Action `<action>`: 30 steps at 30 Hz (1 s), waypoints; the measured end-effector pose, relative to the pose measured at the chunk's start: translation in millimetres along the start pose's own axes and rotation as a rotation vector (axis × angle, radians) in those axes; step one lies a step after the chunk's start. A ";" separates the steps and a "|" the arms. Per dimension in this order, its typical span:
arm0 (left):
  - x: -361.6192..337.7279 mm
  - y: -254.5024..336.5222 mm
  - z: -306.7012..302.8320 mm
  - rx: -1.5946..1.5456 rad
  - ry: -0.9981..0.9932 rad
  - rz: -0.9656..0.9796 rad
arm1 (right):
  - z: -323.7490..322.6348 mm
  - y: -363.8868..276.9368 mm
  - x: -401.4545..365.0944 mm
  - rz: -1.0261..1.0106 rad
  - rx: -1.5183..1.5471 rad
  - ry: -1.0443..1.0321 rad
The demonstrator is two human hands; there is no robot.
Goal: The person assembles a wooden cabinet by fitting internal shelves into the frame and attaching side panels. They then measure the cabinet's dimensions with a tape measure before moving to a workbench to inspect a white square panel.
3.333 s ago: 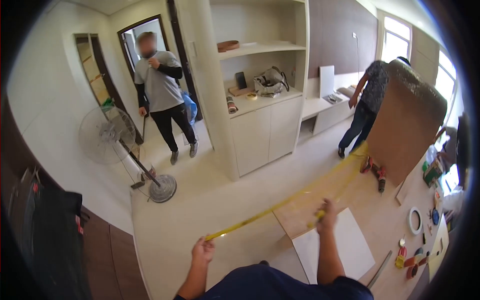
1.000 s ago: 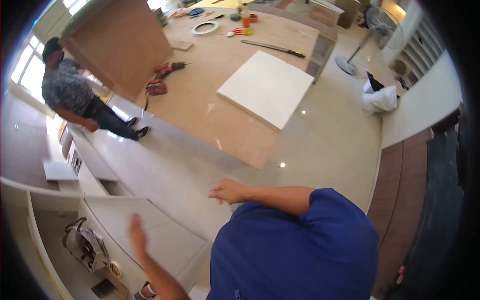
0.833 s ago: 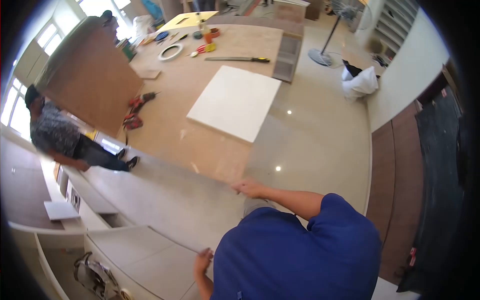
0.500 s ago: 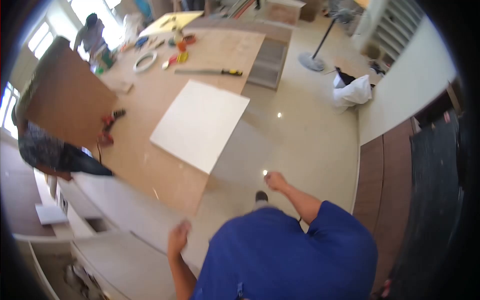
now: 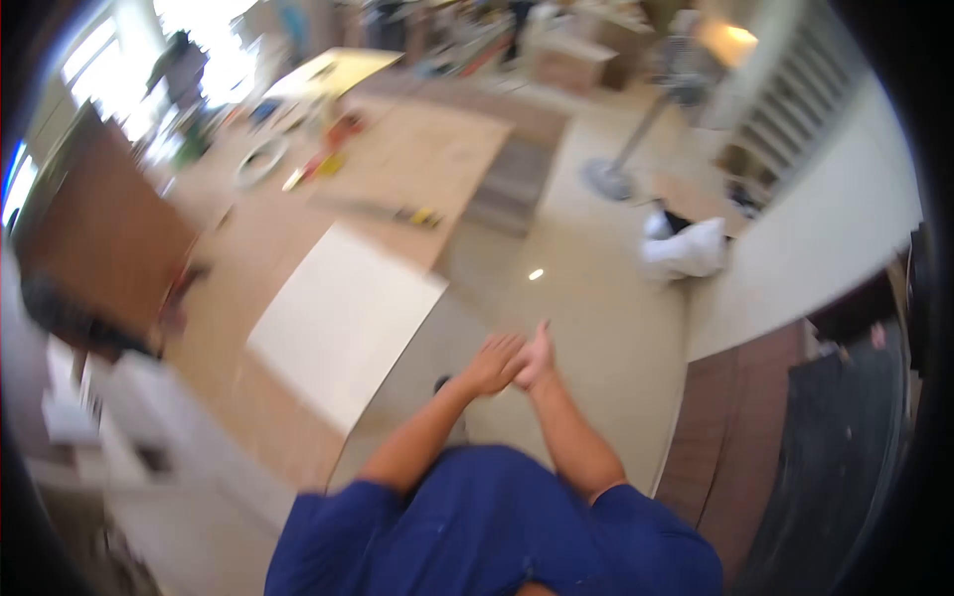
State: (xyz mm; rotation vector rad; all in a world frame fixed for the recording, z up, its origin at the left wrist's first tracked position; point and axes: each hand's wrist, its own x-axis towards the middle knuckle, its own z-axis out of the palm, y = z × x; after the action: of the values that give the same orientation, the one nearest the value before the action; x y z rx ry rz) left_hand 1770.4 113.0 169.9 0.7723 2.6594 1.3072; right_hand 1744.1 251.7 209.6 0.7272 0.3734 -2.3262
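Observation:
My left hand (image 5: 491, 366) meets my right hand (image 5: 538, 360) in front of my body, above the tiled floor. The left fingers lie stretched out against the right palm, and the right thumb points up. I see nothing held in either hand. To their left, a square white panel (image 5: 343, 323) rests on the plywood-topped worktable (image 5: 422, 134), its near corner at the table's edge. Beyond the panel lies a long thin tool with a yellow and black handle (image 5: 419, 217).
A person behind an upright brown board (image 5: 104, 233) is at the left, by a blurred red power drill (image 5: 177, 296). A white ring (image 5: 260, 162) lies farther back. On the right are a standing fan (image 5: 608, 179), a white sack (image 5: 688, 250) and brown panels (image 5: 740, 427) along the wall.
My hands, apart before, have come together in front of me. The view has shifted, so the table and white panel appear lower and farther left.

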 end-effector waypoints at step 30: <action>198.3 -174.4 -179.0 -0.106 0.700 -0.795 | -261.3 -378.5 79.0 0.077 -2.614 0.410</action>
State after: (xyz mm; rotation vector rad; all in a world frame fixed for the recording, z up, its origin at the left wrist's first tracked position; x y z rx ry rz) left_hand 1476.8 -11.3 179.6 -0.8491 2.7668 1.5923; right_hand 1545.8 605.9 -20.7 -0.2888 2.4051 -0.0779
